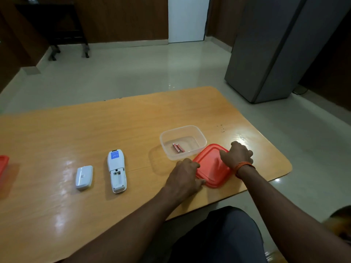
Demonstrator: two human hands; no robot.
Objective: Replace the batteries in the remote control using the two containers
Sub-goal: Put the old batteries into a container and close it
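A white remote control (116,170) lies face down on the wooden table (95,130), its battery bay uncovered and empty. Its white battery cover (84,177) lies just to its left. A clear plastic container (197,135) stands open on the right with two red batteries (178,148) inside. A red lid (211,166) rests tilted in front of that container. My left hand (185,174) grips the lid's left edge. My right hand (237,154) holds its right edge from above. A second red-lidded container (3,165) is cut off at the left frame edge.
The table's right corner and front edge run close to my right wrist. Bare tabletop stretches behind the remote. A grey cabinet (281,50) stands on the floor beyond the table at right, and dark furniture (57,25) at the back left.
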